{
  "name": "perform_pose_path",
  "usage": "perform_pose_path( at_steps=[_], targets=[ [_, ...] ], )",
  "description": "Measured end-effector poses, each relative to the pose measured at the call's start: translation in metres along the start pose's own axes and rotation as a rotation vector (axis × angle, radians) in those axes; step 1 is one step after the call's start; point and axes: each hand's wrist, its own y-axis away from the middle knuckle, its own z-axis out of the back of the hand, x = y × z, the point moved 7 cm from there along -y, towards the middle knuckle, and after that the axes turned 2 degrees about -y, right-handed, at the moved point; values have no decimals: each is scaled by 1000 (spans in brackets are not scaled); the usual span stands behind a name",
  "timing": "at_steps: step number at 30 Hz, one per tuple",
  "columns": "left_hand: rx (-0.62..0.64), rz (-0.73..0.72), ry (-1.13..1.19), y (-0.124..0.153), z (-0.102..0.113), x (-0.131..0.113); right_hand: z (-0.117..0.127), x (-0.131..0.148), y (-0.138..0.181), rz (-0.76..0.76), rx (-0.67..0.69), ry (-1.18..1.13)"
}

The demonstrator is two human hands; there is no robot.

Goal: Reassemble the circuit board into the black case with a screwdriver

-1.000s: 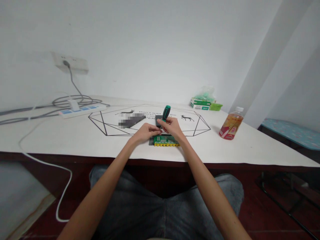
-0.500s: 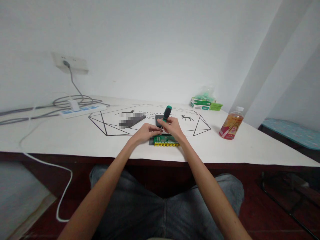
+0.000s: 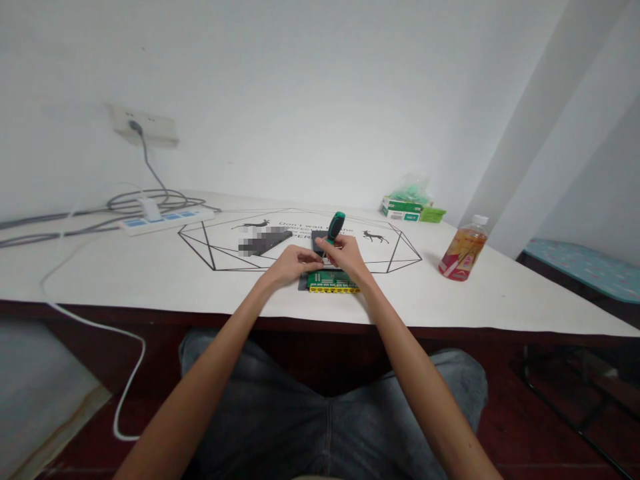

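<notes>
My right hand [image 3: 346, 253] grips a screwdriver [image 3: 337, 225] with a green and black handle, tilted with its thin shaft pointing down and to the left. Close to that shaft, the fingertips of my left hand [image 3: 291, 262] are pressed together at the far edge of a green circuit board [image 3: 330, 277]. What they pinch, if anything, is hidden. Along the board's near edge runs a yellow strip [image 3: 334, 290]. A dark, flat part [image 3: 303, 283] shows at the board's left side, and another dark piece [image 3: 317, 235] shows behind my fingers.
A long black object [image 3: 273, 241], partly pixelated, lies left of my hands. To the right stands a drink bottle [image 3: 463, 250]. Green and white boxes [image 3: 401, 208] are at the back. A power strip [image 3: 167, 221] and cables lie at left on the white table [image 3: 425, 307].
Both hands and the screwdriver keep nearly the same position over the board. The whole view has shifted very slightly.
</notes>
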Motion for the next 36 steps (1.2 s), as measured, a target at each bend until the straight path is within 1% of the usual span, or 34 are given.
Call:
perform_pose_path(
  at_steps=[3, 5, 12, 14, 18, 20, 25, 31, 36],
  targets=[
    [46, -11, 18, 0, -3, 0, 0, 2, 1, 5, -6, 15],
    [50, -16, 23, 0, -3, 0, 1, 2, 1, -2, -12, 17],
    [-33, 9, -12, -1, 2, 1, -1, 4, 2, -6, 0, 1],
    [-34, 9, -7, -1, 2, 1, -2, 4, 2, -4, -1, 8],
    [13, 4, -1, 0, -1, 1, -1, 1, 1, -9, -16, 0],
    [17, 2, -6, 0, -1, 1, -1, 0, 0, -12, -18, -8],
    [-40, 3, -34, 1, 2, -1, 0, 0, 0, 3, -25, -8],
    [-12, -4, 2, 2, 0, -3, 2, 1, 1, -11, -47, 8],
    [-64, 15, -5, 1, 3, 0, 3, 2, 1, -2, -63, 3]
  ],
)
